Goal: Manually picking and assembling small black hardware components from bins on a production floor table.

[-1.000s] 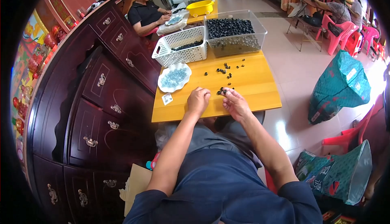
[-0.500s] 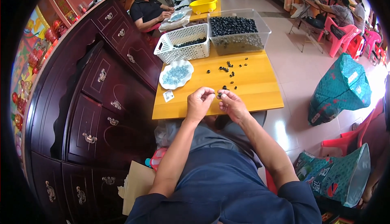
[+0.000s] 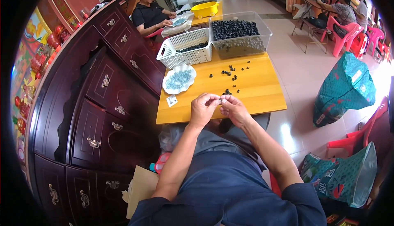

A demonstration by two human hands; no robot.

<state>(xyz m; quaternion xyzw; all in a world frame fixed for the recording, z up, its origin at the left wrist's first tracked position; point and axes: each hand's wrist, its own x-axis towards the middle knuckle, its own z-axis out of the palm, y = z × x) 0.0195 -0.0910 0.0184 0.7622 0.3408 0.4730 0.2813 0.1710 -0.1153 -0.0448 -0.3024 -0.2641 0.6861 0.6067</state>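
Observation:
Over the near edge of the wooden table (image 3: 262, 90), my left hand (image 3: 202, 111) and my right hand (image 3: 235, 110) meet at the fingertips. The right thumb and fingers pinch a small black piece, now almost hidden between the hands. My left fingers are pinched together too; what they hold is too small to make out. Just beyond the fingertips lies a little cluster of black pieces (image 3: 227, 92). More loose black pieces (image 3: 226, 73) are scattered farther up the table. To the left stands a white scalloped plate (image 3: 177, 92) of small clear bluish bits.
At the table's far end are a white perforated basket (image 3: 191, 56) and a clear plastic box (image 3: 242, 50), both holding black pieces. A small white card (image 3: 171, 100) lies near the plate. Dark drawers (image 3: 102, 103) flank the left; a teal bag (image 3: 342, 90) stands right. A person (image 3: 150, 12) sits beyond.
My hands have come together, closing the small gap between their fingertips. The black piece that showed in my right fingers is now mostly covered. The view has shifted slightly.

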